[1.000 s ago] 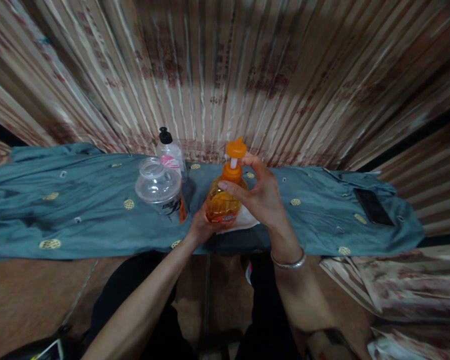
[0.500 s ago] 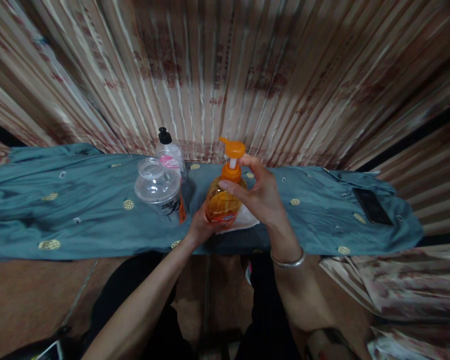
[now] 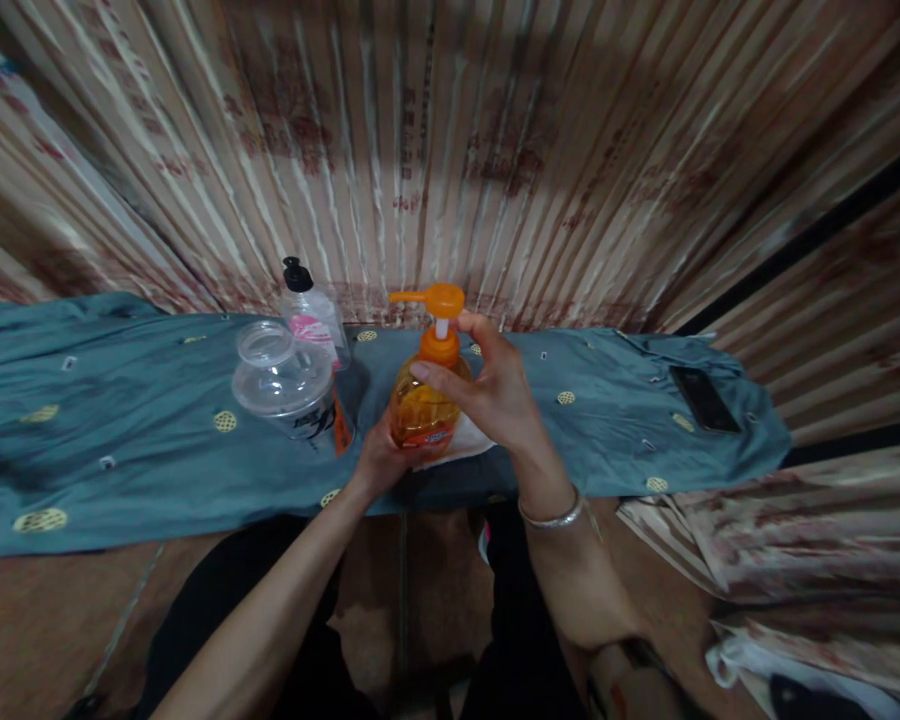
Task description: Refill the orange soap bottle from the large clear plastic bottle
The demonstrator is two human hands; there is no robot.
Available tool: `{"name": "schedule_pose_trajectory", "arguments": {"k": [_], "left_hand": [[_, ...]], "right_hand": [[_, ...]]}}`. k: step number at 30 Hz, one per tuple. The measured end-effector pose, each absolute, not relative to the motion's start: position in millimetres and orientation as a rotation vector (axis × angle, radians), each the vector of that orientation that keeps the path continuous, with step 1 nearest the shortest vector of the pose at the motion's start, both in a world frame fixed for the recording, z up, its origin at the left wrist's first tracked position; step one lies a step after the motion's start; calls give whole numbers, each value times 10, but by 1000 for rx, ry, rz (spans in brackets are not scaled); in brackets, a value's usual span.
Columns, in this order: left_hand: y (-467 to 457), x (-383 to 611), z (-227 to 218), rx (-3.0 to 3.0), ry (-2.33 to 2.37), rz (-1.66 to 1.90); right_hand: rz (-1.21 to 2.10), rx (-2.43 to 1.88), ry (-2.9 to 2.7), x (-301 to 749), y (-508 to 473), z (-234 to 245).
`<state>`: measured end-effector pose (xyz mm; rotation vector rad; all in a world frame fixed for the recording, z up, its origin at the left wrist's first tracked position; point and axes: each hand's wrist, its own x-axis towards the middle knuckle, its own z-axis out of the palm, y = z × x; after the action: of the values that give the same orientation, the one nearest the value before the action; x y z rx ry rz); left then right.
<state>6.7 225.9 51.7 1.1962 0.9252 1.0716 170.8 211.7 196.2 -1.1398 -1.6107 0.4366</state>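
Observation:
An amber pump bottle (image 3: 425, 408) with an orange pump head (image 3: 444, 300) stands upright in front of me, its spout pointing left. My left hand (image 3: 387, 450) is wrapped round the lower left side of the bottle. Near the top, my right hand (image 3: 489, 385) curves about the bottle, with the thumb on its front shoulder and the fingertips behind the pump collar. Some of those fingertips are hidden. Beneath and beside the bottle lies a white cloth or tissue (image 3: 471, 440).
A clear plastic cup with a domed lid (image 3: 285, 385) stands left of the bottle. Behind it is a clear bottle with a black cap (image 3: 316, 318). A dark phone (image 3: 703, 398) lies at the right on the blue-green cloth (image 3: 157, 400). A pleated curtain (image 3: 390, 150) hangs behind.
The pump's spout has swung round to point more directly left. My view has shifted, so everything on the cloth appears further left. Both hands stay on the bottle.

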Motion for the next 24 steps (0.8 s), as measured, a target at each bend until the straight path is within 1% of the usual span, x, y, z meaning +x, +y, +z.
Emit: {"name": "schedule_pose_trajectory", "arguments": {"k": [3,10,18,24], "left_hand": [[2266,78,526,1203,919,1058],[2294,57,516,1224,921,1047],[2325,46,448,1235,950,1036],[2327,44,456,1241,950,1039]], "right_hand": [[410,-1158,-1597,1705,2120,1959],[512,-1107,-1688,1743,2074,1982],[393,-1211,-1547,1725,2116,1973],[478,-1143,-1668,1745,2068,2015]]}}
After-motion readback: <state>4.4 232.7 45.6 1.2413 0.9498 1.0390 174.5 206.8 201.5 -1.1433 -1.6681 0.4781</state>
